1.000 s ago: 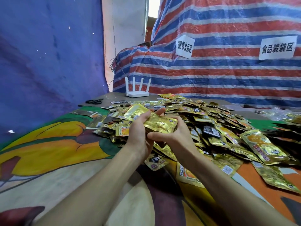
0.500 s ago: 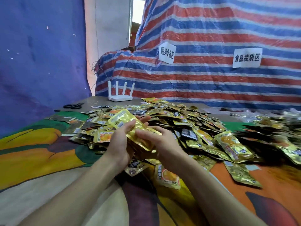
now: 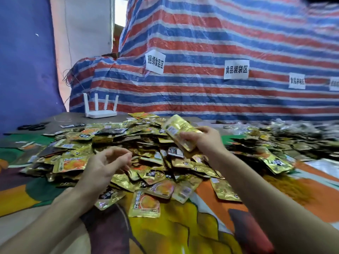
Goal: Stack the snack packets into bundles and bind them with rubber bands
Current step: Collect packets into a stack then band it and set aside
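A big heap of gold snack packets point(image 3: 146, 153) covers the middle of the table. My right hand point(image 3: 203, 142) grips a small stack of gold packets point(image 3: 180, 132), lifted above the heap and tilted. My left hand point(image 3: 108, 164) hovers low over the heap's near left side, its fingers loosely curled and holding nothing. No rubber band is visible in either hand.
A colourful printed cloth point(image 3: 174, 226) covers the table. A white router point(image 3: 100, 109) stands at the back, with black scissors point(image 3: 31, 127) to its left. Another pile of packets point(image 3: 293, 138) lies at the right. A striped tarpaulin point(image 3: 220, 52) with paper labels rises behind.
My hands have parted: the left one let go of the stack and dropped toward the heap, while the right one carried the stack up and to the right.
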The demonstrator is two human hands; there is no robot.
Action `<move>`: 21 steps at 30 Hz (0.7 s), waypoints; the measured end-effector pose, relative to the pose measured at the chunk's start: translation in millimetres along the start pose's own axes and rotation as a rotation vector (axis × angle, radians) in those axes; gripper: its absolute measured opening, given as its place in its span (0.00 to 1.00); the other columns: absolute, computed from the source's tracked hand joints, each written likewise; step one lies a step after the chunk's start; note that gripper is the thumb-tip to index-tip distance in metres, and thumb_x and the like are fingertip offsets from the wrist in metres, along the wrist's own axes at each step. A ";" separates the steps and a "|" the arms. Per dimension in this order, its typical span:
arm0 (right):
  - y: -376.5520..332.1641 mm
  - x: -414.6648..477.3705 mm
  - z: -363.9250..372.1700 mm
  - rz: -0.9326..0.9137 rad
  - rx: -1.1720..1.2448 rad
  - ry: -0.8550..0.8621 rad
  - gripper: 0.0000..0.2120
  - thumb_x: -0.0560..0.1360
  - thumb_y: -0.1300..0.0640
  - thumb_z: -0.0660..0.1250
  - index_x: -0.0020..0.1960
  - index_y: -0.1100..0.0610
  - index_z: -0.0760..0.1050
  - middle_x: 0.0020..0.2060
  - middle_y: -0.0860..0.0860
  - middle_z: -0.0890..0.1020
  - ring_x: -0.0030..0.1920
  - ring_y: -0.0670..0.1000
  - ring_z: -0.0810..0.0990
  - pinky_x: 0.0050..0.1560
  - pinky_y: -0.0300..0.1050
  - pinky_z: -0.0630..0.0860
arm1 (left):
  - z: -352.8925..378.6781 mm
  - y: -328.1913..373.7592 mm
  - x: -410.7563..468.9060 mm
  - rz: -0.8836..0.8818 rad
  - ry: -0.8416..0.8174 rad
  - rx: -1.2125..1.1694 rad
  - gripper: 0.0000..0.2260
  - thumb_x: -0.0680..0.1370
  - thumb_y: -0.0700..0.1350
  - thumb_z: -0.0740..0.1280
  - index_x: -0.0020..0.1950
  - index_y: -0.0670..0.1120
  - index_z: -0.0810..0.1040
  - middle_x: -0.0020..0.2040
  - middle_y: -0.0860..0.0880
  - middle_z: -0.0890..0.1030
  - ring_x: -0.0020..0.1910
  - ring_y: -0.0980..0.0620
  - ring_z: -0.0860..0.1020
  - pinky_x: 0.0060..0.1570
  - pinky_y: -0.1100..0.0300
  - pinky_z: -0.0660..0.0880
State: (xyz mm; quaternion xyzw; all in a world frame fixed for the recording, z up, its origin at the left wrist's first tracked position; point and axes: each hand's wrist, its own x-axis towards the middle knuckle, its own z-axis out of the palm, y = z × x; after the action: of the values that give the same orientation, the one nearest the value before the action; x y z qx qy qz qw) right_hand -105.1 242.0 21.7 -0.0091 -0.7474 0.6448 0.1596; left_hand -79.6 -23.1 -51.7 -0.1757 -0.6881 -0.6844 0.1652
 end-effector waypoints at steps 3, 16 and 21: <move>8.7 42.1 -37.9 -0.169 -0.527 0.253 0.27 0.67 0.43 0.80 0.57 0.55 0.73 0.46 0.53 0.82 0.43 0.55 0.84 0.48 0.58 0.83 | 0.7 -1.8 -1.9 0.047 -0.069 0.082 0.06 0.76 0.50 0.73 0.43 0.48 0.85 0.37 0.44 0.83 0.38 0.48 0.81 0.44 0.53 0.74; 72.9 116.6 -67.4 0.029 -1.442 0.446 0.25 0.77 0.44 0.65 0.63 0.63 0.74 0.64 0.65 0.74 0.67 0.64 0.68 0.66 0.58 0.65 | -4.9 4.1 -2.0 0.185 0.060 0.160 0.13 0.77 0.48 0.65 0.39 0.40 0.81 0.33 0.42 0.78 0.35 0.50 0.77 0.39 0.60 0.73; 46.8 78.2 -36.2 -0.310 -1.223 0.249 0.22 0.78 0.43 0.66 0.64 0.58 0.77 0.64 0.61 0.76 0.65 0.62 0.72 0.67 0.60 0.67 | -10.7 -2.0 0.1 0.111 0.044 0.446 0.04 0.77 0.45 0.73 0.43 0.49 0.82 0.40 0.50 0.81 0.40 0.54 0.78 0.42 0.57 0.73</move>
State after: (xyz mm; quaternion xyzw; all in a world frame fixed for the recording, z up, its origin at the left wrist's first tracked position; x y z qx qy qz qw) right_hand -179.2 301.9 -1.5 -0.0652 -0.9486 0.0659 0.3025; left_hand -80.7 -33.8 -53.3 -0.1575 -0.8079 -0.5089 0.2520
